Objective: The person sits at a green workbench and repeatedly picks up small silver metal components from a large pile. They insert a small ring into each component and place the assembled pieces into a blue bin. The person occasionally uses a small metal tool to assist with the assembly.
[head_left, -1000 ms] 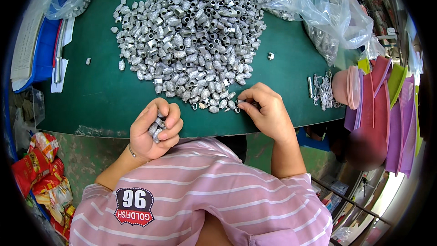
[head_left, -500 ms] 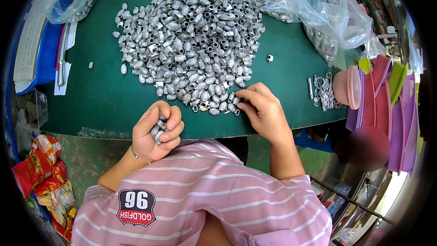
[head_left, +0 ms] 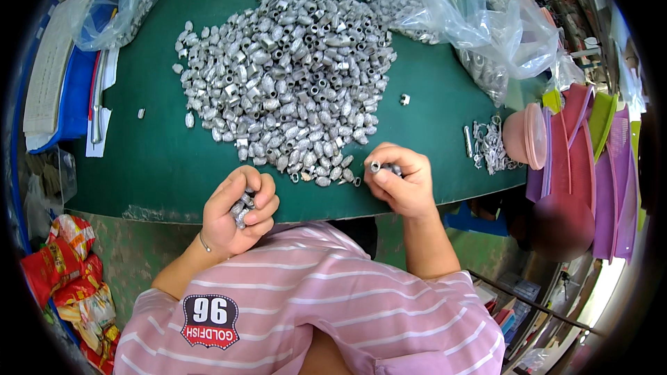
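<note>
A broad heap of small silver-grey metal beads (head_left: 285, 83), oval and hollow with patterned sides, covers the middle of the green table (head_left: 445, 146). Left of the heap's near edge, my left hand (head_left: 240, 205) is closed, palm up, around several of these beads. On the right, my right hand (head_left: 403, 180) grips beads too: one shows its round hole between thumb and forefinger, and more sit tucked in the curled fingers. It is apart from the heap. Some beads and small metal links (head_left: 357, 182) lie loose between the hands.
Clear plastic bags (head_left: 486, 35) of metal parts stand at the back right, another bag (head_left: 114, 10) at the back left. A pink cup (head_left: 521, 136) sits beside a small pile of silver clasps (head_left: 490, 144). Coloured plastic trays (head_left: 583, 146) stand right; a blue tray (head_left: 73, 101) with papers is left.
My right hand has drawn back from the heap's near edge with beads in its fingers. My left hand keeps its hold on its beads. The whole view has shifted slightly.
</note>
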`<state>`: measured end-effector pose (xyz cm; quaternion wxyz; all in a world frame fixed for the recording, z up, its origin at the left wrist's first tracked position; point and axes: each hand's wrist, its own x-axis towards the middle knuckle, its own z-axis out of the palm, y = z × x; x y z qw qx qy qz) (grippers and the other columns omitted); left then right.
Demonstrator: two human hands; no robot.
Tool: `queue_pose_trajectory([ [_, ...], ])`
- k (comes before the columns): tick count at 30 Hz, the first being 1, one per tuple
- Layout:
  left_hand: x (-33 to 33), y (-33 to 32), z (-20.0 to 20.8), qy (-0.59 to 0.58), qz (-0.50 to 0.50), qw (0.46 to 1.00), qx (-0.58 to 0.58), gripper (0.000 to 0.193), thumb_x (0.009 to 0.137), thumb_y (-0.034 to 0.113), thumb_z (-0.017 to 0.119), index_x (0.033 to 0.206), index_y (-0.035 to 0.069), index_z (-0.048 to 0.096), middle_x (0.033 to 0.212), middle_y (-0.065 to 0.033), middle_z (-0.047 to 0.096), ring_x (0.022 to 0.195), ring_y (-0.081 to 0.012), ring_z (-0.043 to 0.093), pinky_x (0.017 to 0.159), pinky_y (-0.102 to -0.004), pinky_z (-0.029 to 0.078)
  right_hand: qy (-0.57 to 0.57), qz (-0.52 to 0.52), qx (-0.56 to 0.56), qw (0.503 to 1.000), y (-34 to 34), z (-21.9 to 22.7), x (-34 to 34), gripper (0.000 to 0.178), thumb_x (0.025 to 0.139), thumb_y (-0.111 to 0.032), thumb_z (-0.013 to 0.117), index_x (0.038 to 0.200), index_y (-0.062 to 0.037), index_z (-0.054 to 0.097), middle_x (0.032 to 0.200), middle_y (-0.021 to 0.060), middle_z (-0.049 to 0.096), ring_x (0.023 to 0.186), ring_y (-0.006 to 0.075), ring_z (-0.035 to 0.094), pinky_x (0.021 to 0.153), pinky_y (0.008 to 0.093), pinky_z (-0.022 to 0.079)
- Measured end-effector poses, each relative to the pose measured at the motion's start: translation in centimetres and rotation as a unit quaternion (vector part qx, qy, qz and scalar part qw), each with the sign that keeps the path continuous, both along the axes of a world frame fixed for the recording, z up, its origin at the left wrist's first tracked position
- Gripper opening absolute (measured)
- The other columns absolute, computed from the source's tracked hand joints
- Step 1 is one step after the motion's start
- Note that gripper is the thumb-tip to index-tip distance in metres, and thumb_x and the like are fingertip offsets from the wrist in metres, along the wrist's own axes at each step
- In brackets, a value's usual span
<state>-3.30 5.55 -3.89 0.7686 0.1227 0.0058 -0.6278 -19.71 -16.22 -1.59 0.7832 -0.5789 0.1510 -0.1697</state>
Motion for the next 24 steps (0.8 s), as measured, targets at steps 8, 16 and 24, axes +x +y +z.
queue_pose_trajectory([
  [8,0.2,-7.3,5.1,-0.626,0.346,0.695,0.070,0.008,0.087,0.013,0.055,0.089,0.005,0.055,0.079,-0.0078,0.053,0.061,-0.0150,0.049,0.049,-0.0257,0.036,-0.024,0.004,0.563,0.826,5.9,1.5,7.6,0.028,0.093,-0.030,0.041,0.093,-0.0056,0.055,0.094,0.0102,0.056,0.078,0.0177,0.054,0.061,0.0280,0.047],
  [16,0.6,-10.2,7.4,-0.857,0.341,0.387,0.012,0.013,0.068,0.007,0.067,0.079,0.006,0.060,0.083,-0.0070,0.060,0.074,-0.0248,0.057,0.076,-0.0384,0.043,-0.115,-0.066,0.527,0.839,5.3,2.7,8.7,0.031,0.093,-0.031,0.039,0.103,-0.0069,0.056,0.103,0.0084,0.058,0.095,0.0211,0.057,0.085,0.0345,0.046],
  [24,1.9,-5.8,5.7,-0.792,0.345,0.499,0.071,0.014,0.073,-0.006,0.061,0.085,0.000,0.059,0.081,-0.0119,0.060,0.070,-0.0219,0.057,0.061,-0.0282,0.046,-0.294,-0.137,0.359,0.875,-9.5,9.4,11.1,0.017,0.083,-0.020,0.048,0.092,-0.0077,0.055,0.082,0.0059,0.057,0.066,0.0158,0.055,0.044,0.0244,0.041],
])
